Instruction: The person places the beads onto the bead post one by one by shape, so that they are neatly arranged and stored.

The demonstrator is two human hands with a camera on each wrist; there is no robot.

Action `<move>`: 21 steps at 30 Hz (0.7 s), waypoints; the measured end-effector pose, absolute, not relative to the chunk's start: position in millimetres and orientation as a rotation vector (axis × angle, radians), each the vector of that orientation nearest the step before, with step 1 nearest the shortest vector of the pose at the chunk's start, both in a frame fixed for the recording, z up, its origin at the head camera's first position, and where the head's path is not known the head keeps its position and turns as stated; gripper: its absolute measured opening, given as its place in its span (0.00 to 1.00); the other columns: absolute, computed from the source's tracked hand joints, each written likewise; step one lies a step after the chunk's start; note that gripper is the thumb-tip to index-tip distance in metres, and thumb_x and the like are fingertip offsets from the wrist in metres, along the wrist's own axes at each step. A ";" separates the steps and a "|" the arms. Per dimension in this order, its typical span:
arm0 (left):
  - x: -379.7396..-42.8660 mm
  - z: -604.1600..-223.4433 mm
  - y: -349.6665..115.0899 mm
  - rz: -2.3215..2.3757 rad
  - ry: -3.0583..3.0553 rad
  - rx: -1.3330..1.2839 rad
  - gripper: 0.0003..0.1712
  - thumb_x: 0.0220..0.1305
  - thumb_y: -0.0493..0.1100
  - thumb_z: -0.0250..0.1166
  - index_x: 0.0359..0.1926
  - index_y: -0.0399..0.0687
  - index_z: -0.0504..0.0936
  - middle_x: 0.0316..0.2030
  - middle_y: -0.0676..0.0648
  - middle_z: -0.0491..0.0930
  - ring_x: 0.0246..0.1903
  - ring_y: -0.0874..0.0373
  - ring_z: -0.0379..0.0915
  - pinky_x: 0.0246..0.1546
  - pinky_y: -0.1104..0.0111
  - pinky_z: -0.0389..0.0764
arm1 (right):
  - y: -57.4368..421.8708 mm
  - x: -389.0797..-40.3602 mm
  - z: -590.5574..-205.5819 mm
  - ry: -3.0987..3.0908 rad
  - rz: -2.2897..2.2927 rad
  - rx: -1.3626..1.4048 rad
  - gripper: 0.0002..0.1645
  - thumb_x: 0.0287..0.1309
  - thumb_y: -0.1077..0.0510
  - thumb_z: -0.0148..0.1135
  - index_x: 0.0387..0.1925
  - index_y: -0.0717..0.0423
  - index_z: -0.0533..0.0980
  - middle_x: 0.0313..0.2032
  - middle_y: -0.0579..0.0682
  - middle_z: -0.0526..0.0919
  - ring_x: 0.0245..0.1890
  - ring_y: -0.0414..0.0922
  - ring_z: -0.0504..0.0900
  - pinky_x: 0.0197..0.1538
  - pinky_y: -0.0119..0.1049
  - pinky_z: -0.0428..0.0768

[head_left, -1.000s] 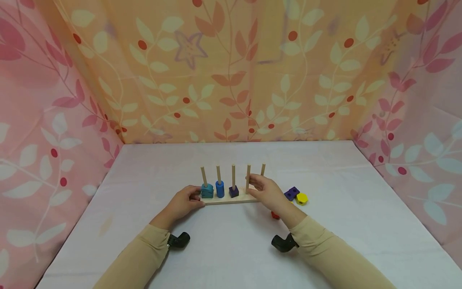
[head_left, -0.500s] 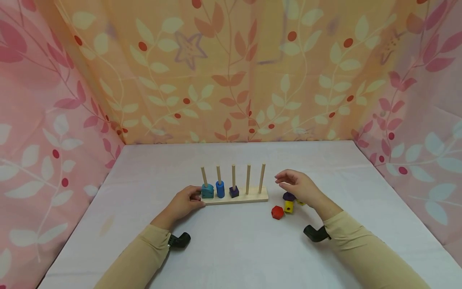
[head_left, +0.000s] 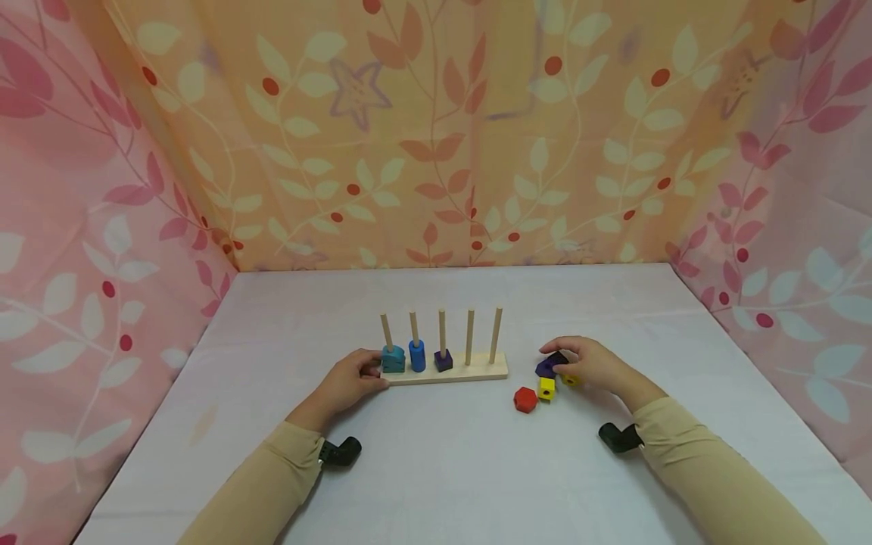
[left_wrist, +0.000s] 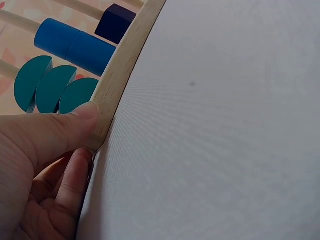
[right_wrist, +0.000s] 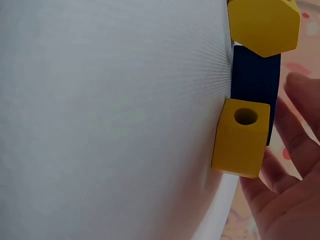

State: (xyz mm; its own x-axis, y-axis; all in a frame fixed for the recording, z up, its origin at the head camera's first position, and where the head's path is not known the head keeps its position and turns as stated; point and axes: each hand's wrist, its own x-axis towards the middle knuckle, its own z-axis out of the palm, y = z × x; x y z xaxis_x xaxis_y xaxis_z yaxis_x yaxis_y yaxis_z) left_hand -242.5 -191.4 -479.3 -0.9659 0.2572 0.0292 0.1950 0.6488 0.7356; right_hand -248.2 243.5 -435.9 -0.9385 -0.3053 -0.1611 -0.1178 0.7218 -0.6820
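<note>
A wooden peg board (head_left: 470, 372) with several upright pegs lies in the middle of the table. My left hand (head_left: 349, 382) pinches its left end, the thumb on the base's edge in the left wrist view. Teal half-round blocks (left_wrist: 56, 90) sit on the first peg, blue cylinders (left_wrist: 75, 46) on the second and a dark purple block (head_left: 443, 361) on the third. Right of the board, my right hand (head_left: 596, 365) is at the loose purple blocks (head_left: 546, 368), fingers spread around them. In the right wrist view, a yellow block (right_wrist: 242, 142) partly covers its fingers.
A red block (head_left: 525, 400) and a yellow cube (head_left: 546, 389) lie in front of the purple blocks. Another yellow block (right_wrist: 265, 25) is partly under the right hand in the head view. Patterned cloth (head_left: 436, 151) walls enclose the table's back and sides.
My right hand has left the pegs on the board's right half, moved right and come down over the loose purple blocks. The left hand keeps its hold on the board's end.
</note>
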 end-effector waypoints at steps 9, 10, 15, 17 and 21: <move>-242.2 -479.4 -191.1 1.238 2.773 0.396 0.28 0.51 0.43 0.69 0.55 0.47 0.75 0.41 0.51 0.74 0.37 0.60 0.70 0.40 0.66 0.71 | 246.4 -252.4 -443.7 2.683 -0.898 -0.568 0.17 0.50 0.66 0.64 0.44 0.50 0.77 0.48 0.54 0.75 0.49 0.53 0.71 0.54 0.53 0.68; -242.1 -479.4 -191.1 1.240 2.772 0.398 0.28 0.51 0.43 0.70 0.55 0.47 0.75 0.41 0.51 0.74 0.37 0.60 0.70 0.40 0.66 0.71 | 246.4 -252.6 -444.5 2.689 -0.891 -0.573 0.17 0.50 0.66 0.65 0.43 0.50 0.77 0.48 0.53 0.75 0.49 0.52 0.72 0.54 0.53 0.68; -241.6 -480.6 -192.0 1.253 2.799 0.443 0.27 0.51 0.44 0.70 0.54 0.45 0.75 0.40 0.51 0.75 0.36 0.60 0.71 0.38 0.67 0.72 | 245.7 -253.1 -446.4 2.705 -0.866 -0.547 0.16 0.49 0.65 0.65 0.41 0.49 0.76 0.47 0.53 0.75 0.48 0.52 0.71 0.53 0.53 0.69; -241.4 -481.2 -192.3 1.257 2.805 0.457 0.28 0.51 0.45 0.70 0.54 0.45 0.75 0.40 0.51 0.75 0.36 0.60 0.70 0.37 0.68 0.71 | 244.7 -252.4 -445.5 2.711 -0.862 -0.535 0.16 0.49 0.64 0.65 0.41 0.49 0.76 0.47 0.53 0.75 0.48 0.52 0.71 0.54 0.53 0.69; -241.3 -480.8 -192.9 1.266 2.785 0.446 0.28 0.51 0.44 0.70 0.54 0.47 0.75 0.40 0.52 0.75 0.37 0.60 0.70 0.38 0.66 0.71 | 241.3 -250.5 -440.0 2.757 -0.825 -0.500 0.16 0.51 0.62 0.65 0.43 0.50 0.75 0.49 0.55 0.75 0.49 0.54 0.71 0.54 0.54 0.67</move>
State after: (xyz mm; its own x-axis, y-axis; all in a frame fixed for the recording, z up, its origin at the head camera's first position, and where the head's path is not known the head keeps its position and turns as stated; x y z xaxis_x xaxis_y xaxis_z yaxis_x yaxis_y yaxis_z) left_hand -241.3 -192.9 -480.8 -0.9572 0.2801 0.0730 0.2392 0.6233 0.7445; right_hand -250.5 241.3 -440.0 -0.9177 -0.3813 -0.1115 -0.2574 0.7845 -0.5642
